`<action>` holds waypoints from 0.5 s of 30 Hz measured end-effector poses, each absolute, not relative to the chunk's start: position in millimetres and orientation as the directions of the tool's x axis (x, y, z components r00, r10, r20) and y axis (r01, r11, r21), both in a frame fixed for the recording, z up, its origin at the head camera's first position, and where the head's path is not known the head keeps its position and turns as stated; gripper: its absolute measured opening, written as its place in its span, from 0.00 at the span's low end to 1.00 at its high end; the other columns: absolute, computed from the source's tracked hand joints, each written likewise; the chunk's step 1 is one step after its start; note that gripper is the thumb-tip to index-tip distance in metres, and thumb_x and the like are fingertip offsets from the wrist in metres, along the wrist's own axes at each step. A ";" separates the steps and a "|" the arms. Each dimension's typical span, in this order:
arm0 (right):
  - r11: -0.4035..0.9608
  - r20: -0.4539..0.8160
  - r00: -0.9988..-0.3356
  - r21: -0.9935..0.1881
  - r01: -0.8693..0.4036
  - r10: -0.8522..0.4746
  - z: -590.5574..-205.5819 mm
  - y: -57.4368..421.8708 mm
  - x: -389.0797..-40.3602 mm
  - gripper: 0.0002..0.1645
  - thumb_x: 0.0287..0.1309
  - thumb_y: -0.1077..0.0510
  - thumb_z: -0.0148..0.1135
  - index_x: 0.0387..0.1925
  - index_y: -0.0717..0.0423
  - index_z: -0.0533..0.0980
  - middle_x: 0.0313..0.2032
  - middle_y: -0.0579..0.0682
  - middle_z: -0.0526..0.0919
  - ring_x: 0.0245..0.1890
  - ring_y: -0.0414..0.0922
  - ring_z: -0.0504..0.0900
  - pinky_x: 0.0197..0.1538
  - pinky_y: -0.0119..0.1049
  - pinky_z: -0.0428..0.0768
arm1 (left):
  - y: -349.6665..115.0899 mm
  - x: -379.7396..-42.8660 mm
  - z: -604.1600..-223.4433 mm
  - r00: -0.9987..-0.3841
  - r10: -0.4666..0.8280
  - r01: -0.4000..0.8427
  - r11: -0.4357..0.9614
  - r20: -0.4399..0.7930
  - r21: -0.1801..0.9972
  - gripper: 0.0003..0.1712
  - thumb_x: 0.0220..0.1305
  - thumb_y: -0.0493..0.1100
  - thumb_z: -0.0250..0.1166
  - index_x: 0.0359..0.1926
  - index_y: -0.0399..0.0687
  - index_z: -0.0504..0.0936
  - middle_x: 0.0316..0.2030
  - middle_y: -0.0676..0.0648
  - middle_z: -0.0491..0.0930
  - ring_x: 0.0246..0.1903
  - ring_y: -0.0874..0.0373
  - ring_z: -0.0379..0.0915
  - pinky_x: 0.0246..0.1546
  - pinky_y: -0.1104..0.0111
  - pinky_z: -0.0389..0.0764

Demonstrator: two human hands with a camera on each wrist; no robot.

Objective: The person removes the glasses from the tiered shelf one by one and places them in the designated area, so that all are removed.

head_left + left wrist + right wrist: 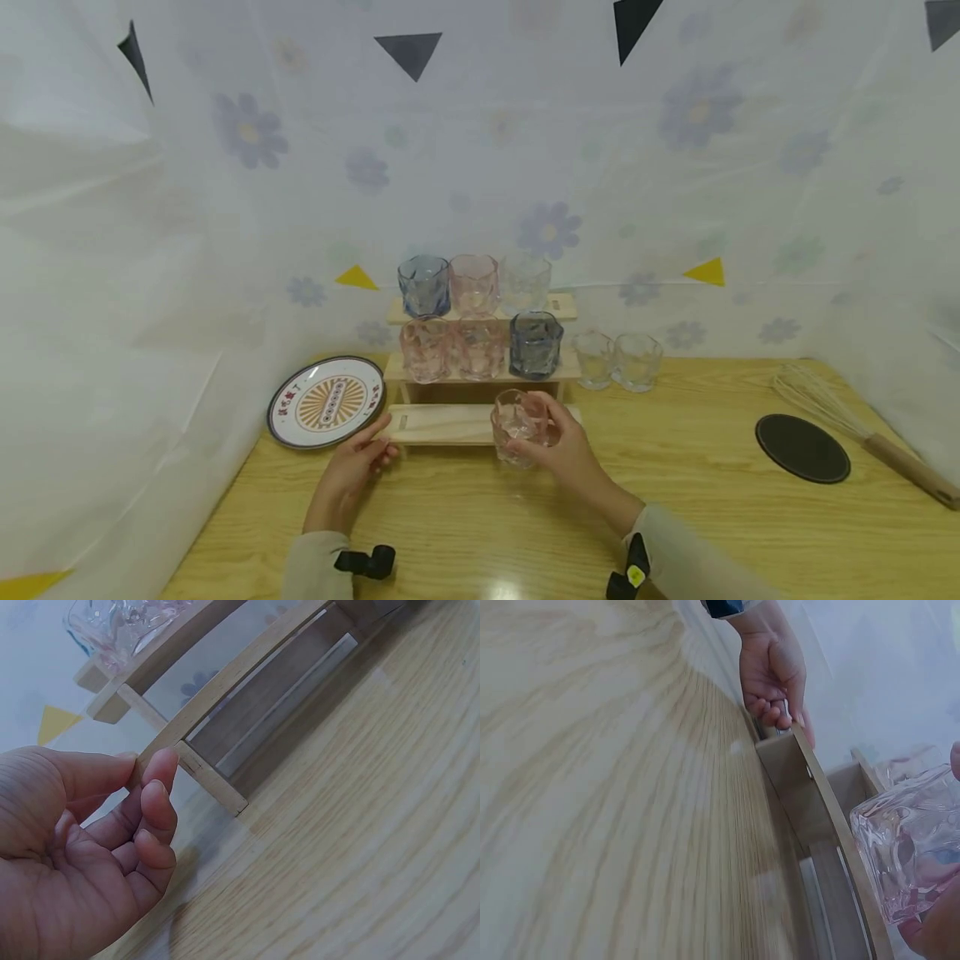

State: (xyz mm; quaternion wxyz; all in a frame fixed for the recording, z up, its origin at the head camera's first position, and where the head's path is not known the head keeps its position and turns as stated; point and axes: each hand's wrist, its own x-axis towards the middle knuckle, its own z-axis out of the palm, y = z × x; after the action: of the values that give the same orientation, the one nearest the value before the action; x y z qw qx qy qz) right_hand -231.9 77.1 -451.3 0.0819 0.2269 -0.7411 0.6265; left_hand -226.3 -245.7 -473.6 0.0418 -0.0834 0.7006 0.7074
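A three-step wooden rack (442, 425) stands at the middle of the table. My left hand (351, 473) pinches the left end of its lowest board between thumb and fingers, as the left wrist view shows close up. In my right hand (576, 457) is a pale pink tumbler (517, 421), gripped from its right side and upright in front of the lowest board's right part. Two pink tumblers (426, 350) and a dark blue tumbler (536, 346) stand on the middle step. The top step bears a blue tumbler (423, 287), a pink one (474, 285) and a clear one (527, 285).
Right of the rack, two clear glasses (637, 364) stand side by side on the wooden table (465, 533). A patterned plate (356, 368) leans at the left. Farther right lie a black round mat (802, 448) and a whisk (900, 462). A flowered sheet (465, 167) hangs behind.
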 end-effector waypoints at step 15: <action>0.379 0.327 -0.945 -0.872 -0.310 -0.020 -448.3 187.7 -240.5 0.38 0.56 0.53 0.67 0.65 0.56 0.63 0.56 0.56 0.72 0.53 0.46 0.71 0.48 0.23 0.68 | -243.7 -224.9 -471.5 -0.978 -0.077 -0.191 -0.020 -0.192 0.981 0.27 0.69 0.34 0.52 0.68 0.43 0.64 0.22 0.54 0.80 0.22 0.66 0.70 0.24 0.76 0.67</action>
State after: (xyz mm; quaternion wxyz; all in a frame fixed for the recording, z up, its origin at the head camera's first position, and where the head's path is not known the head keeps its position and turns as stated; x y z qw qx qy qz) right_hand -240.5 187.7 -448.3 0.1321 0.1007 -0.8199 0.5478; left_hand -224.9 -243.7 -471.5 0.0402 -0.0957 0.6989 0.7077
